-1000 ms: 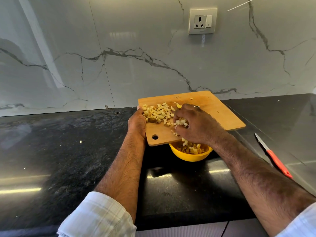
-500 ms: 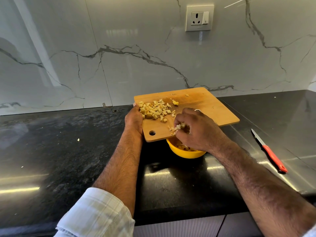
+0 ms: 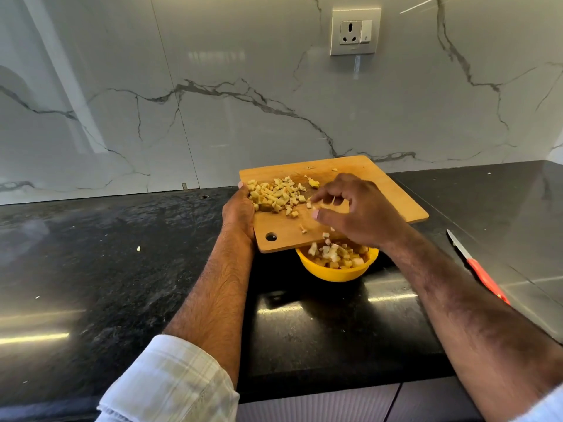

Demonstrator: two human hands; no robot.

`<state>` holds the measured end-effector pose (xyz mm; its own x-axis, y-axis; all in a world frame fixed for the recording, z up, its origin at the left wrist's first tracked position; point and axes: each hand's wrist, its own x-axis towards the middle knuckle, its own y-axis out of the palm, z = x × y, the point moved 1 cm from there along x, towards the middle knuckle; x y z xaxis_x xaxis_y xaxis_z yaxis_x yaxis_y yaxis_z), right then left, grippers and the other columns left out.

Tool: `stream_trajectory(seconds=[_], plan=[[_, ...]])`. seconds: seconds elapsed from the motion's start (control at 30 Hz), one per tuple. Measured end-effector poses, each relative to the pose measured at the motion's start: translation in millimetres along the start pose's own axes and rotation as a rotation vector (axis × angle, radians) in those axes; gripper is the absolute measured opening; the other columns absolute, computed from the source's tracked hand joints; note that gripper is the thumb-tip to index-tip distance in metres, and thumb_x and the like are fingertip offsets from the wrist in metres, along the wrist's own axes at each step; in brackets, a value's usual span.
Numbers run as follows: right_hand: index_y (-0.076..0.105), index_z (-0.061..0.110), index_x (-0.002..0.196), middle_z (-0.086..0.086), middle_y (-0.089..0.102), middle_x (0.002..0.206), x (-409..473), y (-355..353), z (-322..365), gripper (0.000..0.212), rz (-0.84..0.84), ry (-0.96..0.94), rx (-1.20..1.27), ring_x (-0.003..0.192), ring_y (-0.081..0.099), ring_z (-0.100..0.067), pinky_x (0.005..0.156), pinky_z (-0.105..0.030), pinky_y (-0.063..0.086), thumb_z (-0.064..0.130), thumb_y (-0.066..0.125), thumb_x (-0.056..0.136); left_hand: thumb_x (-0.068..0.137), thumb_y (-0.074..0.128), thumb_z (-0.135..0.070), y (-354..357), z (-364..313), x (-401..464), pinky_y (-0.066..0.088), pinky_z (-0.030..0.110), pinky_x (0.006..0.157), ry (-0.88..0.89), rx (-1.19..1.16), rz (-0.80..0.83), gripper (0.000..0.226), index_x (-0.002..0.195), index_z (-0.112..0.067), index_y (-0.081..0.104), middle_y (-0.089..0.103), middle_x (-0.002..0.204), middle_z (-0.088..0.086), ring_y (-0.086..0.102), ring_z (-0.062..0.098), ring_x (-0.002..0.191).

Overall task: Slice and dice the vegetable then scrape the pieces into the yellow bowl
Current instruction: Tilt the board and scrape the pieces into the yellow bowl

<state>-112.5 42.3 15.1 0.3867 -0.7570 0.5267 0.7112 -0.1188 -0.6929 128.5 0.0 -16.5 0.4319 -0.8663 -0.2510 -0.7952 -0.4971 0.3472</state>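
Observation:
A wooden cutting board (image 3: 393, 193) is tilted over the yellow bowl (image 3: 338, 272), its near edge above the bowl's rim. My left hand (image 3: 239, 213) grips the board's left edge. A heap of pale diced vegetable pieces (image 3: 275, 194) lies on the board's left part. My right hand (image 3: 356, 208) rests on the board with fingers spread, touching a few dice near the heap. Several dice are falling off the board's edge. The bowl holds many diced pieces (image 3: 335, 254).
A knife with a red handle (image 3: 478, 268) lies on the black counter (image 3: 91, 269) to the right. A marble wall with a socket (image 3: 355, 32) stands behind. A few stray bits lie on the counter at the left.
My right hand swept a batch of dice down into the bowl, then moved back up the board and spread its fingers. The heap on the board is smaller and the bowl fuller.

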Motion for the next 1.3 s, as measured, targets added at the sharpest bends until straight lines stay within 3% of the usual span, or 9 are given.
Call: stream_trajectory(seconds=[0.17,0.27,0.37,0.47,0.67,0.9,0.97,1.13,1.3], plan=[[0.038,0.048,0.148,0.009,0.032,0.154,47,9,-8,0.092,0.264,0.108,-0.129,0.145,0.032,-0.021,0.114,-0.053,0.04,0.083,0.068,0.069,0.099,0.066,-0.05,-1,4,8,0.063,0.059,0.086,-0.017,-0.003,0.004,0.039,0.111,-0.014,0.075,0.079,0.106,0.013,0.078,0.033,0.092],[0.019,0.049,0.158,0.01,0.016,0.166,70,20,-1,0.11,0.406,0.096,-0.216,0.153,0.019,-0.027,0.121,-0.056,0.029,0.087,0.068,0.067,0.1,0.066,-0.049,0,6,12,0.063,0.058,0.086,-0.022,-0.013,0.004,0.039,0.11,-0.013,0.075,0.08,0.102,0.012,0.079,0.033,0.09],[0.015,0.05,0.158,0.009,0.011,0.169,87,32,-1,0.115,0.466,0.068,-0.289,0.156,0.015,-0.029,0.124,-0.056,0.022,0.092,0.065,0.064,0.101,0.066,-0.047,0,7,14,0.063,0.058,0.086,-0.042,-0.025,0.029,0.039,0.108,-0.01,0.075,0.08,0.099,0.014,0.079,0.034,0.088],[0.028,0.052,0.154,0.008,0.021,0.164,94,40,-4,0.103,0.46,0.051,-0.33,0.153,0.02,-0.028,0.123,-0.056,0.023,0.095,0.059,0.065,0.1,0.066,-0.047,0,8,18,0.063,0.058,0.087,-0.045,-0.023,0.038,0.038,0.108,-0.01,0.076,0.08,0.103,0.014,0.079,0.033,0.09],[0.061,0.045,0.13,0.007,0.048,0.129,94,43,-11,0.06,0.267,-0.089,-0.295,0.126,0.044,-0.017,0.108,-0.047,0.043,0.078,0.06,0.081,0.1,0.067,-0.046,1,7,15,0.063,0.057,0.086,-0.037,0.006,0.034,0.035,0.105,-0.012,0.074,0.078,0.102,0.014,0.078,0.032,0.092],[0.061,0.04,0.109,0.009,0.046,0.109,85,37,-14,0.025,0.242,-0.123,-0.296,0.106,0.05,-0.016,0.094,-0.038,0.044,0.053,0.063,0.087,0.102,0.066,-0.044,3,6,7,0.065,0.051,0.08,-0.049,0.01,0.036,0.035,0.111,-0.012,0.073,0.078,0.103,0.012,0.078,0.028,0.087],[0.06,0.038,0.105,0.008,0.048,0.104,81,36,-14,0.02,0.233,-0.122,-0.295,0.1,0.052,-0.016,0.088,-0.035,0.045,0.049,0.064,0.089,0.101,0.066,-0.046,2,7,7,0.064,0.055,0.083,-0.05,0.008,0.041,0.036,0.112,-0.012,0.073,0.079,0.102,0.013,0.079,0.029,0.088],[0.058,0.038,0.103,0.008,0.046,0.101,70,35,-14,0.017,0.232,-0.106,-0.269,0.098,0.053,-0.017,0.081,-0.032,0.045,0.047,0.063,0.089,0.101,0.066,-0.048,3,7,5,0.062,0.062,0.085,-0.049,-0.006,0.037,0.04,0.113,-0.011,0.074,0.08,0.102,0.015,0.079,0.033,0.089],[0.058,0.038,0.102,0.01,0.046,0.101,57,32,-11,0.014,0.242,-0.092,-0.253,0.093,0.055,-0.016,0.075,-0.031,0.047,0.044,0.064,0.091,0.103,0.063,-0.047,3,7,1,0.064,0.054,0.083,-0.041,0.002,0.022,0.036,0.108,-0.012,0.074,0.079,0.103,0.013,0.079,0.03,0.089]])
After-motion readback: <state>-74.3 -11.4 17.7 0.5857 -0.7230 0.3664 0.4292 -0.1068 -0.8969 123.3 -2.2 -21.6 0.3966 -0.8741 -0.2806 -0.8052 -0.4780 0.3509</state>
